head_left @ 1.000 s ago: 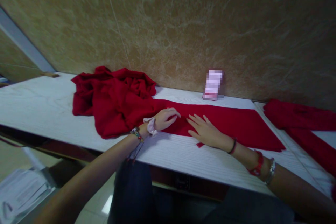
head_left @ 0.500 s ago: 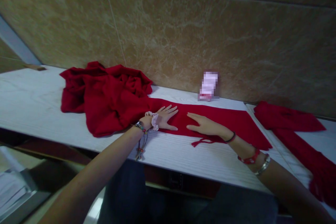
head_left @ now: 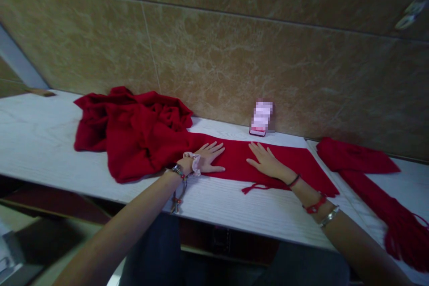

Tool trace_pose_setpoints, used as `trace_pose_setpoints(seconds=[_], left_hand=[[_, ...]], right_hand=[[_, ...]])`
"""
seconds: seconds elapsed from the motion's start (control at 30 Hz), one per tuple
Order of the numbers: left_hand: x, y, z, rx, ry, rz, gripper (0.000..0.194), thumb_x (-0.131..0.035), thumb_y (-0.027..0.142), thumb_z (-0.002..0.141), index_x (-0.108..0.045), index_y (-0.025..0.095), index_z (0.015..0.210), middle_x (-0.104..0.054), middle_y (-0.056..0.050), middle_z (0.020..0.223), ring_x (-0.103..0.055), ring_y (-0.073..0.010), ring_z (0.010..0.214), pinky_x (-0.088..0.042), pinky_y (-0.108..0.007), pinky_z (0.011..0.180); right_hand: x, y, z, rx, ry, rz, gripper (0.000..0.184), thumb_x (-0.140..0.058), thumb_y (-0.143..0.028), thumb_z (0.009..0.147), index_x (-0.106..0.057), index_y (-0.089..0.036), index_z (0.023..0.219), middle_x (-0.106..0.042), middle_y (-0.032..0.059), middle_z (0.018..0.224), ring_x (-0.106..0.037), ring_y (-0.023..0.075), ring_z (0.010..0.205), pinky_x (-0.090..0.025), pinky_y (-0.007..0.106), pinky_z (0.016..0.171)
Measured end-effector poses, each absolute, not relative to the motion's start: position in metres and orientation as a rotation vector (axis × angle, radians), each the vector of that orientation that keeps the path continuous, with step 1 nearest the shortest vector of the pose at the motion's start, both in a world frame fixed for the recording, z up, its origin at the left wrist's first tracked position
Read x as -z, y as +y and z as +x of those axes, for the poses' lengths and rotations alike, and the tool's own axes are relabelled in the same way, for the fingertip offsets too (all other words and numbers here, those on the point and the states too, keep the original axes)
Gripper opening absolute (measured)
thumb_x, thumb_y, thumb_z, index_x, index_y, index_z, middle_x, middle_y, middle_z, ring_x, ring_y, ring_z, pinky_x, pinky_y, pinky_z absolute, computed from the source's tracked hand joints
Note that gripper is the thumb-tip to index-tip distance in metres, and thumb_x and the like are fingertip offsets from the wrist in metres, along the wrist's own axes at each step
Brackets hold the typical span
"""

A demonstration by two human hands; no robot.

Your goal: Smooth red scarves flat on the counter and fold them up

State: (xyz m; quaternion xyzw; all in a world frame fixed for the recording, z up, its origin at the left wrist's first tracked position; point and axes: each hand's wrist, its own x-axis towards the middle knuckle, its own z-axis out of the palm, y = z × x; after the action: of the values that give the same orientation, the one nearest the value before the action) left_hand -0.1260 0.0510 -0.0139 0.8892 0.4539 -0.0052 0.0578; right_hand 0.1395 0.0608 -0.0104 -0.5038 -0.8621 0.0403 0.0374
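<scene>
At the far left I have a pale upright post [head_left: 20,60] on the brown marbled tile wall [head_left: 214,62], and by its foot a small brown block [head_left: 40,92] lying on the white wood-grain tabletop [head_left: 234,205]. Next comes a bunched heap of red cloth [head_left: 140,143], loosely folded and reaching nearly to the wall.

From the heap's right side a flat red scarf [head_left: 234,156] runs along the table (whether the two are one piece, I can't tell from my end). The left hand [head_left: 211,157] lies palm down at the scarf's left part, fingers spread wide, gripping nothing; I see a pale scrunchie [head_left: 196,164] at its wrist, with a beaded bracelet [head_left: 181,172] behind that. A red tassel [head_left: 254,187] pokes out at the near edge, between the hands. Beyond the scarf, a phone [head_left: 262,116] leans against the wall, its face pixelated for me.

The right hand [head_left: 268,162] is also palm down on the scarf, well apart from the left, open with fingers fanned and nothing grasped. Up that arm I count a dark band [head_left: 294,180], a red bracelet [head_left: 315,205] and a silver bangle [head_left: 329,216].

Past a seam in the tabletop lies a second red scarf [head_left: 358,156], folded over, its fringe [head_left: 407,239] towards me.
</scene>
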Motion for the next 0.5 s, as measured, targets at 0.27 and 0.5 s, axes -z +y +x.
trace_pose_setpoints(seconds=[0.27,0.5], left_hand=[[0.018,0.05,-0.127,-0.078,1.481,2.707,0.077,-0.031,0.067,0.079,-0.025,0.018,0.137,-0.019,-0.01,0.143,-0.009,-0.0285,0.132,-0.013,-0.046,0.105],[0.012,0.048,-0.132,-0.067,1.523,2.744,0.062,-0.035,0.056,0.083,-0.035,0.018,0.132,-0.026,-0.011,0.141,-0.017,-0.0274,0.131,-0.019,-0.043,0.104]], right_hand=[[0.022,0.081,0.205,-0.096,-2.545,-1.717,0.063,-0.019,-0.055,0.086,-0.024,-0.019,0.137,-0.021,0.0094,0.144,-0.016,0.0241,0.131,-0.017,0.051,0.103],[0.022,0.079,0.21,-0.104,-2.504,-1.719,0.06,-0.02,-0.052,0.086,-0.028,-0.018,0.136,-0.026,0.0105,0.142,-0.02,0.0237,0.13,-0.02,0.049,0.103]])
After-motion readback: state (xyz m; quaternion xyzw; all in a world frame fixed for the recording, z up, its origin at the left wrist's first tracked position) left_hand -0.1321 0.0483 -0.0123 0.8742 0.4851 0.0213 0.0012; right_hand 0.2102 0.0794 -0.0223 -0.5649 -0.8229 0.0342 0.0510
